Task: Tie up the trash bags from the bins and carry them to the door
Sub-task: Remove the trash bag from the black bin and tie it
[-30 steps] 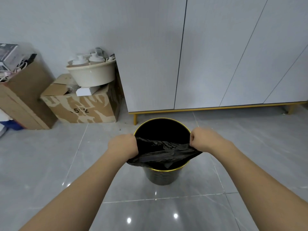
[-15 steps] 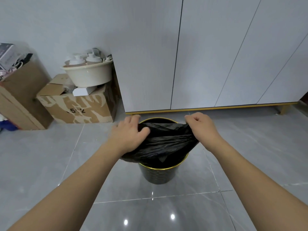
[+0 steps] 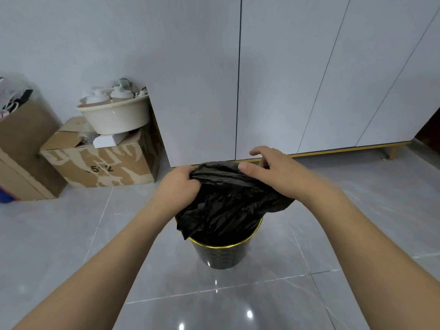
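A glossy grey tiled floor, crossed by thin pale grout lines and dotted with ceiling-light reflections, fills the lower half of the room. Behind it stands a bank of flat, matte white cabinet doors on a low wooden base with short legs. At the left, against the wall, sit a tall plain cardboard box and a lower cardboard box whose brown face is torn in pale patches; an off-white, smooth round plastic basin rests on top of the lower box, holding white pump bottles.

In the centre stands a cylindrical black bin, shiny, with a thin gold rim. A black trash bag of thin, crinkled, faintly glossy plastic rises out of its mouth, its upper part drawn up above the rim and bunched together between the two hands, while its lower part remains inside the bin.

The left hand is closed in a fist round the gathered left edge of the bag. The right hand lies over the bag's right top edge, thumb and lower fingers pinching the plastic, index finger extended loosely forward. The hands are near one another, with only the bunched plastic between them, directly above the bin.
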Action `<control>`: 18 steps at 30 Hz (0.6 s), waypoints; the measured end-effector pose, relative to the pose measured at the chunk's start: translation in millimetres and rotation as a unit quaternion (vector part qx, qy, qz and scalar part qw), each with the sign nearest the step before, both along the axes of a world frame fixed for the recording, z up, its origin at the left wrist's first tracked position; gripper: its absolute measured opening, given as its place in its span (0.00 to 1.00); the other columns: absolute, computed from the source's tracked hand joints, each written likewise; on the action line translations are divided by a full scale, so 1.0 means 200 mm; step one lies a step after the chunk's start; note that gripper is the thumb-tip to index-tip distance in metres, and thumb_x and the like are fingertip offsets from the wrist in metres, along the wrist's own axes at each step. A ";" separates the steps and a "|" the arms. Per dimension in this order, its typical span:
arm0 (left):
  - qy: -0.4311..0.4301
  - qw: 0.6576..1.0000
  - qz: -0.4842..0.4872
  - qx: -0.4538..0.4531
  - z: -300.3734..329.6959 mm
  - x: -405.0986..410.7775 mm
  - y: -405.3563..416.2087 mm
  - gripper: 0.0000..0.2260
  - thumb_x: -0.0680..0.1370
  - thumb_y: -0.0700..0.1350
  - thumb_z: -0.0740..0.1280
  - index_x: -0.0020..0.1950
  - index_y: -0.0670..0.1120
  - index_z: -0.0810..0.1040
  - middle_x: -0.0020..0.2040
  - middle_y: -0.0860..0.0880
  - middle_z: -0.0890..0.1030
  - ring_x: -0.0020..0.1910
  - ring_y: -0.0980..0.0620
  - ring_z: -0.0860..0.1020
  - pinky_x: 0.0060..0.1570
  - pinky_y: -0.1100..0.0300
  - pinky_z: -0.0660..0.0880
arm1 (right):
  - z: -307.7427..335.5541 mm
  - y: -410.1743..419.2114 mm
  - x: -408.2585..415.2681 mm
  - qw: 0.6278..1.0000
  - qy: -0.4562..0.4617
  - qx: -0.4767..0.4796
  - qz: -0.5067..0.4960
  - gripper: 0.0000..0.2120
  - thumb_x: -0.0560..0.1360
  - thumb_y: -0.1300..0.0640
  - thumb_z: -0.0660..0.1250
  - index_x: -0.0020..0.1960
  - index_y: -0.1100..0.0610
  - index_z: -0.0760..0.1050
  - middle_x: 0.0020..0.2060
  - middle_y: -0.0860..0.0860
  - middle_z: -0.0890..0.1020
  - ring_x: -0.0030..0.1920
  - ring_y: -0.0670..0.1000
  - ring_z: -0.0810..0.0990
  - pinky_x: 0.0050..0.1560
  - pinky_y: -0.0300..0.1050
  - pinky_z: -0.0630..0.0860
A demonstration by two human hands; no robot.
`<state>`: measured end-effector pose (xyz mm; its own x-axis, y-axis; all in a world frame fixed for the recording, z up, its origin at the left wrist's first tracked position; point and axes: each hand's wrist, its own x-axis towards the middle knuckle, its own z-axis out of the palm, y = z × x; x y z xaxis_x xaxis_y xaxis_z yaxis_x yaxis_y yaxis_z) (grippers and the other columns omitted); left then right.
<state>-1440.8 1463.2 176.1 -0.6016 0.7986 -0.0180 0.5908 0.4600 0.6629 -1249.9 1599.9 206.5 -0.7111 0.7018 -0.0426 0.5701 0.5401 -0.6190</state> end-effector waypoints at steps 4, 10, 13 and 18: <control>-0.148 0.988 0.026 0.044 0.11 0.01 0.00 0.11 0.75 0.42 0.60 0.47 0.42 0.82 0.44 0.38 0.84 0.46 0.40 0.82 0.49 0.48 0.79 | 0.01 -0.01 0.01 0.979 -0.191 0.042 0.064 0.38 0.60 0.29 0.71 0.66 0.42 0.70 0.58 0.44 0.73 0.62 0.50 0.71 0.63 0.54 0.73; -0.347 0.932 -0.072 0.079 0.35 0.16 0.01 0.07 0.77 0.38 0.67 0.44 0.42 0.85 0.43 0.44 0.87 0.44 0.46 0.84 0.52 0.55 0.79 | 0.12 0.06 0.13 0.964 -0.183 0.167 -0.092 0.13 0.68 0.65 0.59 0.49 0.54 0.76 0.46 0.54 0.80 0.48 0.58 0.79 0.41 0.45 0.73; -0.411 0.900 -0.135 0.046 0.46 0.32 0.04 0.05 0.76 0.39 0.67 0.47 0.41 0.83 0.41 0.45 0.86 0.38 0.51 0.84 0.40 0.64 0.81 | 0.21 0.12 0.23 0.964 -0.131 0.174 -0.155 0.10 0.65 0.67 0.61 0.44 0.59 0.75 0.41 0.55 0.79 0.42 0.59 0.78 0.36 0.45 0.69; -0.522 0.831 -0.192 0.011 0.45 0.51 0.12 0.11 0.76 0.39 0.66 0.38 0.41 0.86 0.38 0.47 0.86 0.34 0.54 0.84 0.36 0.65 0.80 | 0.21 0.23 0.37 0.963 -0.125 0.151 -0.186 0.06 0.67 0.67 0.59 0.39 0.60 0.72 0.36 0.56 0.78 0.35 0.56 0.76 0.31 0.43 0.66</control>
